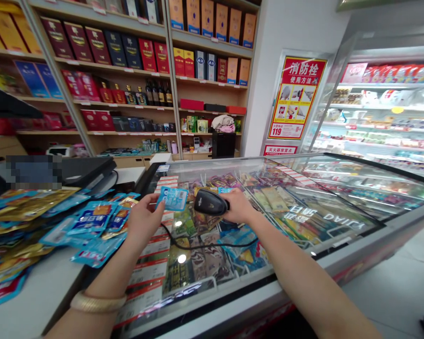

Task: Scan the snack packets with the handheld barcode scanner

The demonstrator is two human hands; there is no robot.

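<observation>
Left hand [144,220] pinches a blue packet [173,198] at its left edge, above the freezer lid [304,207]. Right hand [237,206] wraps a black scanner [209,203], at 3 o'clock of packet, just apart. Packet pile [74,226] at 9 o'clock.

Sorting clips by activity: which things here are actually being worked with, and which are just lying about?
In use:
- left hand holding a small blue packet
- right hand holding a black barcode scanner, its cable lying on the freezer lid

Lying about:
- pile of blue and gold packets on the counter
- boxed goods on the wall shelves
- red poster
</observation>
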